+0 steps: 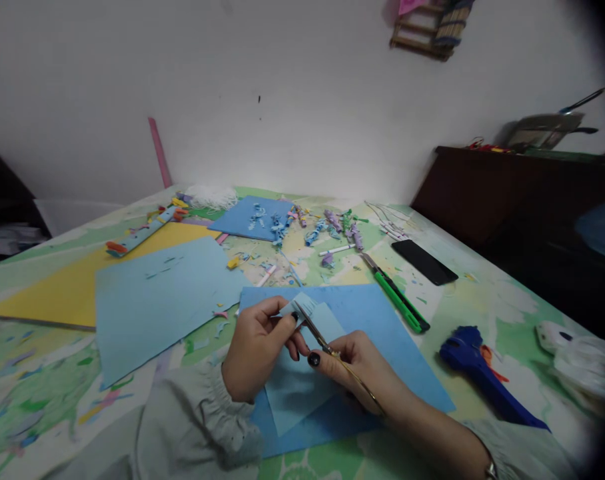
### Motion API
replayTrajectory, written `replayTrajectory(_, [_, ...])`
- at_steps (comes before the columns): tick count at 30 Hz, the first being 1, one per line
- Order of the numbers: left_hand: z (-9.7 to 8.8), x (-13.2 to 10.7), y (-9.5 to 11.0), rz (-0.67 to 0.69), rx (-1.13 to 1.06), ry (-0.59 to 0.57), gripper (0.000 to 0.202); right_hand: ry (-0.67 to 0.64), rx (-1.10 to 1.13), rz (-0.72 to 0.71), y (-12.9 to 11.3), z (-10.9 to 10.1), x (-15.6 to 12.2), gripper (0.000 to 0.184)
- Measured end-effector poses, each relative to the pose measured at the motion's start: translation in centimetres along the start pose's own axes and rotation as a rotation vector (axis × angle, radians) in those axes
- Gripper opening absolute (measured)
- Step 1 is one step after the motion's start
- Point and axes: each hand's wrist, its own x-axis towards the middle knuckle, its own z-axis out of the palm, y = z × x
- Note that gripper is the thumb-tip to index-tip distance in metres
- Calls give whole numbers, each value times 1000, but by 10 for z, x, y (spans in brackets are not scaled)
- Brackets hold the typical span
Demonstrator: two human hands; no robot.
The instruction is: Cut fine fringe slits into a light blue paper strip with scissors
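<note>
My left hand [255, 347] pinches a small light blue paper piece [302, 308] between thumb and fingers. My right hand [362, 367] grips thin gold-handled scissors [318, 333], whose blades meet the paper piece. Both hands hover over a light blue sheet [295, 393] that lies on a larger darker blue sheet [382, 320] near the table's front edge. Both wrists wear pale grey sleeves.
A light blue sheet [152, 300] overlaps a yellow one [62, 290] at left. Paper curls and scraps [332, 223], a white pen [337, 250], a green utility knife [397, 297], a black phone [425, 261] and a blue glue gun [482, 377] lie to the right. A dark cabinet [507, 193] stands beyond.
</note>
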Motion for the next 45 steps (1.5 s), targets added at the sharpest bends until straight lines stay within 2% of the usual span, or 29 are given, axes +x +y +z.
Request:
replayTrajectory(12, [-1,0,-1,4,18,-10,9,18,-34,-27,1,0,2,54])
replayTrajectory(37, [-2,1,-3,11,42,-14,11,26,-12,28,0,0,1,55])
replayTrajectory(45, [-1,0,-2,5,44,-32,11,25,-51,-14,1,1,2,55])
